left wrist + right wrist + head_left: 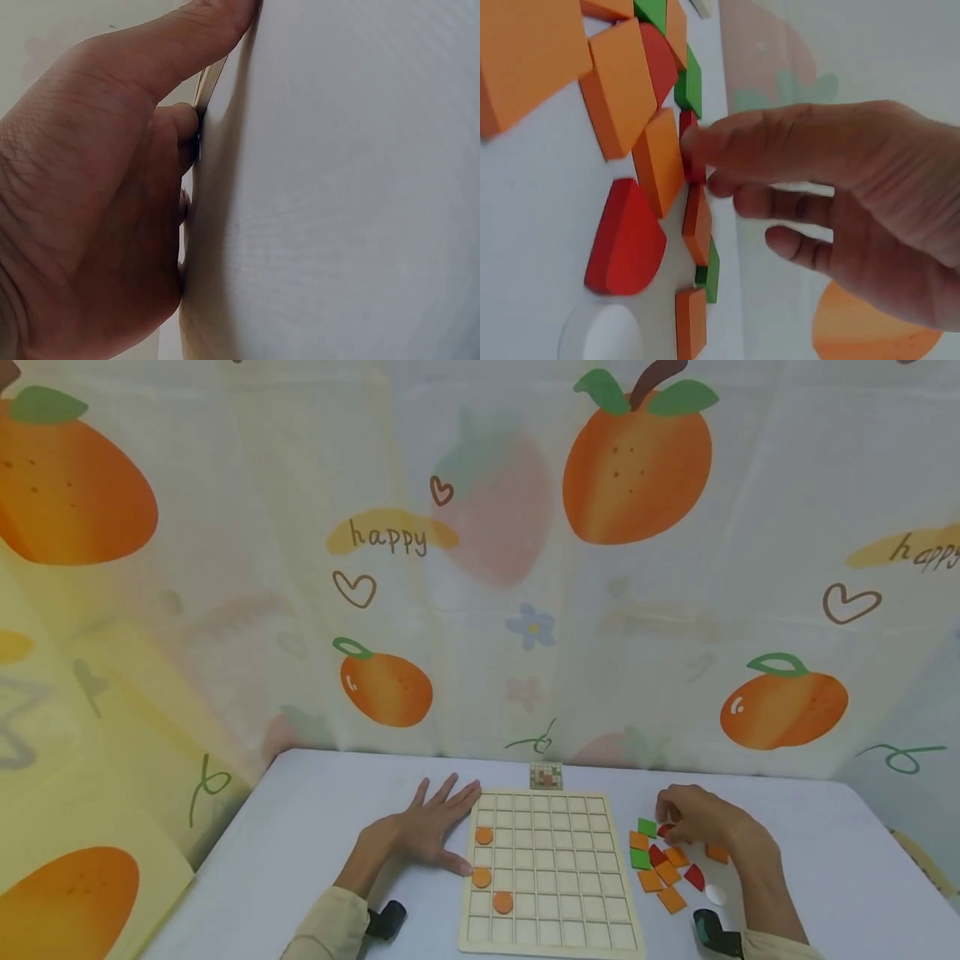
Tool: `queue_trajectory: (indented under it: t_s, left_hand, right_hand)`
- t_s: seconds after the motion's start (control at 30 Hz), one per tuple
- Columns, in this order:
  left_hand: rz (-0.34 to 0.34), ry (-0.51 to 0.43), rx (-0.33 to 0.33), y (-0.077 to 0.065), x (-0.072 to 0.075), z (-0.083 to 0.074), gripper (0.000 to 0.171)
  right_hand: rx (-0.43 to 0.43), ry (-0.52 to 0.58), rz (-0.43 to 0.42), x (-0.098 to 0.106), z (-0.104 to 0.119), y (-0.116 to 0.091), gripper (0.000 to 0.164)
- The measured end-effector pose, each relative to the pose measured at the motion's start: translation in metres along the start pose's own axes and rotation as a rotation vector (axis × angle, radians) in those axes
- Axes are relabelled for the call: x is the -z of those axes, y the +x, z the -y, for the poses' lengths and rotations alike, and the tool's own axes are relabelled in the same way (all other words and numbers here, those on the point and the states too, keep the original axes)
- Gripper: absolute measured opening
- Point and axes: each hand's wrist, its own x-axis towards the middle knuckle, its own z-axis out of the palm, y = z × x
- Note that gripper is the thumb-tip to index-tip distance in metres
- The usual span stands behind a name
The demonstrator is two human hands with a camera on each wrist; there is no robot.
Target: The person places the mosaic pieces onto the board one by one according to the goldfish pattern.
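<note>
My left hand lies with its fingers spread at the left edge of a pale gridded board, the thumb touching the rim beside an orange disc. Two more orange discs sit in the left columns. To the right of the board, my right hand bends over a scatter of flat pieces. Its thumb and a finger pinch a red piece that is partly hidden by the thumb. Around it lie orange squares, green pieces and a red quarter-round piece.
A white disc lies near the right wrist. Behind the board's far edge is a small patterned card. The white table ends at a hanging cloth printed with oranges.
</note>
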Motion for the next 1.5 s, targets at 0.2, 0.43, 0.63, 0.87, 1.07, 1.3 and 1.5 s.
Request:
queue_trajectory:
  t_s: [0.2, 0.43, 0.63, 0.87, 1.07, 1.3, 1.5]
  left_hand:
    - [-0.001, 0.015, 0.004, 0.001, 0.001, 0.000, 0.122]
    - [-0.003, 0.022, 0.010, 0.001, -0.001, 0.001, 0.123]
    - [0.000, 0.010, 0.014, 0.000, -0.001, 0.001, 0.123]
    - [-0.008, -0.006, 0.002, -0.001, 0.001, -0.002, 0.123]
    - [-0.010, -0.001, -0.001, 0.000, 0.000, 0.000, 0.122]
    - [-0.014, 0.000, -0.014, 0.001, -0.001, 0.002, 0.121]
    - [-0.011, -0.004, -0.011, 0.002, -0.001, 0.002, 0.122]
  right_hand:
    - [0.057, -0.020, -0.002, -0.002, 0.003, 0.001, 0.021]
    - [0.026, -0.031, -0.009, -0.004, 0.003, 0.004, 0.018]
    - [0.018, -0.029, -0.013, -0.002, 0.007, 0.004, 0.018]
    - [0.074, -0.001, -0.040, 0.003, 0.016, -0.001, 0.016]
    - [0.267, -0.042, -0.118, 0.004, 0.032, -0.002, 0.016]
    - [0.366, -0.044, -0.138, 0.002, 0.063, -0.004, 0.016]
    - [0.501, -0.089, -0.184, -0.009, 0.086, 0.002, 0.014]
